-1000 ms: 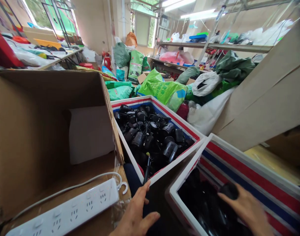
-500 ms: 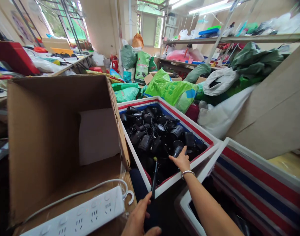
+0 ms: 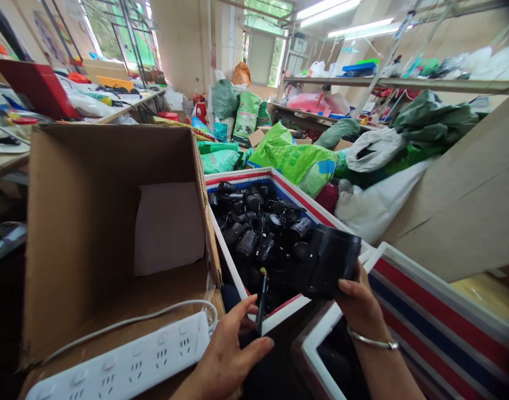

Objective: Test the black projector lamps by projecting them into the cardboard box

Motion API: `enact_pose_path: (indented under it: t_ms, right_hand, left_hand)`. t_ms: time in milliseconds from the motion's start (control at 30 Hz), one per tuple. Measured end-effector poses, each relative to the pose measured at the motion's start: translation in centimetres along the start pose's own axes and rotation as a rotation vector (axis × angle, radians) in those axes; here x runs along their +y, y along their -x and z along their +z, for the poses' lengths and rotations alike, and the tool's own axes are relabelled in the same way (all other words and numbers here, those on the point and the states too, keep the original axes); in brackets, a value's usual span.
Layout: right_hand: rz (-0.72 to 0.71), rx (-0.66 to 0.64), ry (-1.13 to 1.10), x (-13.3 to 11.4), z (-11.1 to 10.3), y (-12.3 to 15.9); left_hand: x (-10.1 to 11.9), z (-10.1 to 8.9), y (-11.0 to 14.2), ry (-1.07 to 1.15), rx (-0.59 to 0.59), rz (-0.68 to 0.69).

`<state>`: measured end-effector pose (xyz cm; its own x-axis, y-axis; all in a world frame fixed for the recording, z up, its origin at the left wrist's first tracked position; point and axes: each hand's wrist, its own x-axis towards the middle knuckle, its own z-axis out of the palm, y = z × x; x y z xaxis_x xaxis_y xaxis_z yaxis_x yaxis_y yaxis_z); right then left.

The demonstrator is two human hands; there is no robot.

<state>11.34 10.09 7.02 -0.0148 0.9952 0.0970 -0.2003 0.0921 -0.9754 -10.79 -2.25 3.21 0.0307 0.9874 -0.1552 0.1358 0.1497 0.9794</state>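
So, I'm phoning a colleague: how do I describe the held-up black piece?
Right of the open cardboard box is a white-rimmed bin of black devices. Over its near edge, the right hand holds the black piece. Its neighbours lie piled in the bin; it alone is raised.

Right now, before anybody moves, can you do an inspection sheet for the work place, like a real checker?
Surface: cardboard flap under a white power strip; spills: nothing seen.
Job's things: many black parts piled in a striped-lined tub.
Clutter: bright green bag and other bags heaped behind the tub.
Left hand: fingers at a thin dark stick; can't tell if gripping.
Right hand: holds a big black round part.
Cables: white cable curves beside the strip; thin black wires tangle among the parts.
Surroundings: ceiling lights on, loaded shelf; other people: nothing seen.
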Motion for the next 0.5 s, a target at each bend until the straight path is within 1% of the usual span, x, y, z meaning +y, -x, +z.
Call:
enact_pose_path:
  t_ms: [67,133,167,233,267,300,367,400,433,467,500]
  right_hand:
    - [-0.048,0.082,-0.023,-1.5,1.0,0.8]
    - [-0.099,0.175,-0.067,-2.8,1.9,1.2]
    - [-0.122,0.2,-0.097,-3.5,2.3,1.2]
    - [-0.137,0.194,-0.145,-4.7,3.1,1.1]
    - [-0.117,0.163,-0.149,-5.1,3.6,1.0]
    - [-0.077,0.123,-0.137,-5.3,4.2,0.8]
    - [0.045,0.039,-0.094,-4.9,5.2,0.6]
    - [0.114,0.002,-0.071,-4.3,5.6,0.5]
    - [0.181,-0.032,-0.047,-3.6,5.9,0.5]
    - [0.236,-0.06,-0.019,-2.8,6.1,0.5]
    - [0.259,-0.086,0.018,-1.9,6.2,0.7]
  left_hand:
    - [1.6,0.4,-0.4,0.062,-0.028,0.014]
    - [2.9,1.1,-0.8,0.12,-0.055,0.037]
    - [3.4,1.4,-1.0,0.148,-0.061,0.05]
    - [4.5,1.9,-1.5,0.15,-0.018,0.117]
    - [5.0,1.9,-1.8,0.093,0.039,0.189]
    - [5.4,1.9,-2.0,-0.006,0.12,0.287]
    - [6.1,1.3,-2.4,-0.307,0.283,0.52]
    - [6.3,1.0,-2.6,-0.473,0.322,0.623]
    - [6.3,0.5,-2.6,-0.624,0.31,0.701]
    - [6.3,0.1,-2.6,-0.751,0.258,0.746]
    - [6.1,-0.2,-2.5,-0.85,0.184,0.76]
